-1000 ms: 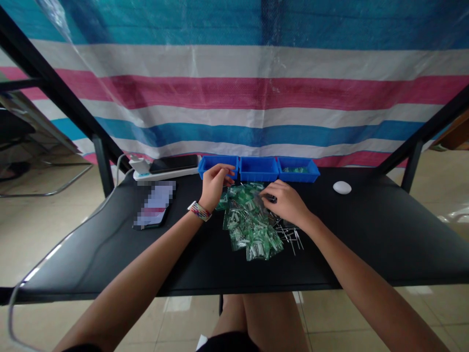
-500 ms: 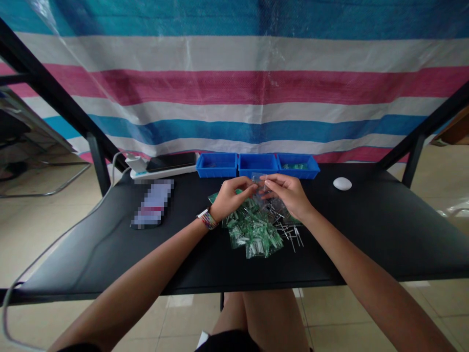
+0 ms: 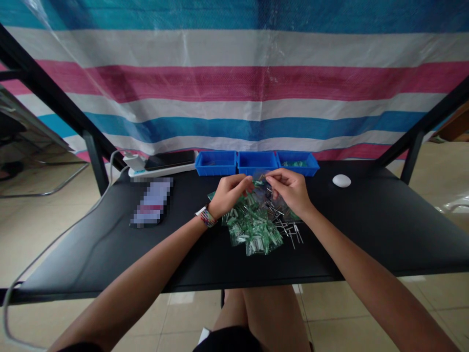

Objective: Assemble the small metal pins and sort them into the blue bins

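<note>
Between my two hands is a small clear plastic bag (image 3: 261, 174), with a bit of green showing at its lower part. My left hand (image 3: 230, 194) pinches it from the left side, thumb and forefinger together. From the right, my right hand (image 3: 291, 189) grips the bag's other edge with thumb and fingertips. Below the hands lies a heap of green-tinted packets (image 3: 252, 227) with pale slim pieces inside. Loose thin metal pins (image 3: 292, 231) are scattered beside it, partly under my right hand.
Behind the hands stand three blue bins: a left bin (image 3: 216, 168), a middle bin (image 3: 257, 157) and a right bin (image 3: 309, 168) with green packets inside. A power strip (image 3: 164, 172) carries a dark phone; another phone (image 3: 153, 201) lies nearer. A white mouse (image 3: 341, 181) sits right.
A bit of green now shows at the bag between my fingers. My right hand has shifted slightly up and its fingers have curled more. The camera view has tilted a little.
</note>
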The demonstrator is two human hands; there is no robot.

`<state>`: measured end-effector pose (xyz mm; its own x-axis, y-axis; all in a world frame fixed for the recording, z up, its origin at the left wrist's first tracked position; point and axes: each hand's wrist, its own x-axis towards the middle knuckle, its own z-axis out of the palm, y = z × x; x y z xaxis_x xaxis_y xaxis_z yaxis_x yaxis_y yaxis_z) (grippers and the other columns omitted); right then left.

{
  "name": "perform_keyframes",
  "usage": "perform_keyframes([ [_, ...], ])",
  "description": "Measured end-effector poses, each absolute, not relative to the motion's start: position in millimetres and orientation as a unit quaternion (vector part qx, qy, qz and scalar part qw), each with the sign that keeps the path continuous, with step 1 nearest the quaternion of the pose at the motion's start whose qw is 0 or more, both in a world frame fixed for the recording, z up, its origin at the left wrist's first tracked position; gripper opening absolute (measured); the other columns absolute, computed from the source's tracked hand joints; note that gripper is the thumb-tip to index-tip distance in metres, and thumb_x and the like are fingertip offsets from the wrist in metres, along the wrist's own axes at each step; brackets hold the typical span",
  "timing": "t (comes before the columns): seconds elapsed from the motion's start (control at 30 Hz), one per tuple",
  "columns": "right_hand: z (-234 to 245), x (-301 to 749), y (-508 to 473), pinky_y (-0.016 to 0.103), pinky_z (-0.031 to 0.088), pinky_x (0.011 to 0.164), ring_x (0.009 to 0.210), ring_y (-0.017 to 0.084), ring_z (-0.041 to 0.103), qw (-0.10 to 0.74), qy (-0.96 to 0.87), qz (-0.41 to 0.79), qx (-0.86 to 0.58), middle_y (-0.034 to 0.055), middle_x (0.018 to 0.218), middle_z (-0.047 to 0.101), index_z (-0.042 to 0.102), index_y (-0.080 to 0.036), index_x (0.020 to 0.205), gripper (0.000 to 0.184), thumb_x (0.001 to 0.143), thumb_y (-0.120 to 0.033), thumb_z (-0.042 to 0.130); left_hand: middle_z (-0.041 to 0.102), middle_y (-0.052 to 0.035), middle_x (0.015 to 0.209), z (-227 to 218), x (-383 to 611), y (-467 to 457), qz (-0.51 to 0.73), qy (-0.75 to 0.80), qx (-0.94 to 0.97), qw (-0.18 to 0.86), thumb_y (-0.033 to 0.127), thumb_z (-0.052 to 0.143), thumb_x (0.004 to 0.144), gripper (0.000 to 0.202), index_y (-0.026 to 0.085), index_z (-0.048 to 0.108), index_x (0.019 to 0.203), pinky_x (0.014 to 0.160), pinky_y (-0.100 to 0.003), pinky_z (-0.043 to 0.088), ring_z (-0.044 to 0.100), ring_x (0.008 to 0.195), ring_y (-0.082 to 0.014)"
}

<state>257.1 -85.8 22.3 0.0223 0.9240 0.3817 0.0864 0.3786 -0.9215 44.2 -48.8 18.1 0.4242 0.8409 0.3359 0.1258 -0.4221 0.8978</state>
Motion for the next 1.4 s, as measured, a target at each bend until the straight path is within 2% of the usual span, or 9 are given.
perform_keyframes([
  [0.13, 23, 259, -92, 0.029, 0.053, 0.049, 0.049, 0.016, 0.068, 0.571, -0.653, 0.225, -0.443, 0.0032, 0.078, 0.078, 0.081, -0.024, 0.099, 0.022, 0.096, -0.044, 0.072, 0.073, -0.0088, 0.067, 21, 45, -50, 0.429, 0.329, 0.686, 0.487, 0.074, 0.053, 0.098, 0.068, 0.015, 0.077, 0.075, 0.058, -0.028, 0.050, 0.065, 0.060, -0.0172],
  [0.27, 21, 259, -96, 0.032, 0.057, 0.055, 0.057, 0.019, 0.073, 0.548, -0.696, 0.161, -0.436, 0.0042, 0.086, 0.081, 0.083, -0.026, 0.103, 0.019, 0.097, -0.039, 0.071, 0.076, -0.0094, 0.073, 25, 47, -51, 0.433, 0.310, 0.680, 0.504, 0.068, 0.066, 0.093, 0.057, 0.015, 0.077, 0.076, 0.061, -0.028, 0.054, 0.067, 0.064, -0.0176],
  [0.53, 19, 260, -91, 0.029, 0.060, 0.055, 0.056, 0.013, 0.071, 0.566, -0.650, 0.300, -0.409, 0.0054, 0.104, 0.078, 0.068, -0.025, 0.138, 0.042, 0.099, -0.041, 0.066, 0.075, -0.0058, 0.071, 23, 45, -47, 0.457, 0.300, 0.679, 0.490, 0.055, 0.076, 0.091, 0.040, 0.016, 0.075, 0.082, 0.060, -0.026, 0.054, 0.066, 0.062, -0.0155],
  [0.67, 16, 255, -85, 0.026, 0.056, 0.046, 0.055, 0.013, 0.067, 0.553, -0.584, 0.435, -0.406, 0.0009, 0.088, 0.071, 0.074, -0.022, 0.113, 0.037, 0.087, -0.048, 0.080, 0.077, -0.0067, 0.076, 21, 45, -47, 0.451, 0.306, 0.712, 0.442, 0.053, 0.074, 0.093, 0.036, 0.017, 0.078, 0.091, 0.062, -0.027, 0.054, 0.071, 0.066, -0.0179],
  [0.8, 13, 251, -83, 0.027, 0.056, 0.046, 0.053, 0.015, 0.063, 0.542, -0.574, 0.446, -0.422, -0.0011, 0.068, 0.066, 0.076, -0.020, 0.093, 0.028, 0.083, -0.045, 0.085, 0.076, -0.0063, 0.078, 21, 45, -50, 0.444, 0.317, 0.735, 0.402, 0.053, 0.072, 0.094, 0.036, 0.018, 0.077, 0.089, 0.062, -0.027, 0.052, 0.070, 0.067, -0.0175],
  [0.93, 17, 251, -86, 0.030, 0.060, 0.051, 0.061, 0.016, 0.067, 0.573, -0.592, 0.389, -0.412, 0.0039, 0.085, 0.072, 0.080, -0.021, 0.093, 0.026, 0.084, -0.046, 0.084, 0.068, -0.0043, 0.067, 23, 45, -53, 0.461, 0.337, 0.717, 0.400, 0.062, 0.061, 0.098, 0.052, 0.018, 0.071, 0.074, 0.058, -0.026, 0.048, 0.062, 0.060, -0.0153],
  [1.1, 19, 250, -91, 0.037, 0.064, 0.069, 0.076, 0.019, 0.071, 0.587, -0.651, 0.275, -0.396, 0.0058, 0.098, 0.070, 0.084, -0.026, 0.095, 0.015, 0.091, -0.040, 0.080, 0.066, -0.0049, 0.061, 24, 45, -53, 0.437, 0.330, 0.707, 0.447, 0.065, 0.057, 0.099, 0.059, 0.017, 0.071, 0.068, 0.057, -0.027, 0.046, 0.060, 0.056, -0.0151],
  [1.27, 15, 249, -89, 0.044, 0.064, 0.091, 0.101, 0.025, 0.073, 0.553, -0.697, 0.238, -0.390, 0.0079, 0.107, 0.073, 0.083, -0.028, 0.101, 0.010, 0.094, -0.032, 0.077, 0.070, -0.0042, 0.063, 26, 46, -53, 0.437, 0.309, 0.692, 0.485, 0.059, 0.071, 0.092, 0.046, 0.017, 0.074, 0.074, 0.060, -0.027, 0.049, 0.063, 0.059, -0.0156],
  [1.4, 14, 253, -85, 0.050, 0.053, 0.113, 0.126, 0.028, 0.067, 0.541, -0.713, 0.182, -0.408, 0.0078, 0.131, 0.073, 0.078, -0.029, 0.122, 0.031, 0.092, -0.022, 0.074, 0.071, -0.0045, 0.066, 30, 43, -46, 0.477, 0.332, 0.674, 0.456, 0.060, 0.073, 0.089, 0.046, 0.017, 0.074, 0.077, 0.058, -0.027, 0.049, 0.064, 0.058, -0.0158],
])
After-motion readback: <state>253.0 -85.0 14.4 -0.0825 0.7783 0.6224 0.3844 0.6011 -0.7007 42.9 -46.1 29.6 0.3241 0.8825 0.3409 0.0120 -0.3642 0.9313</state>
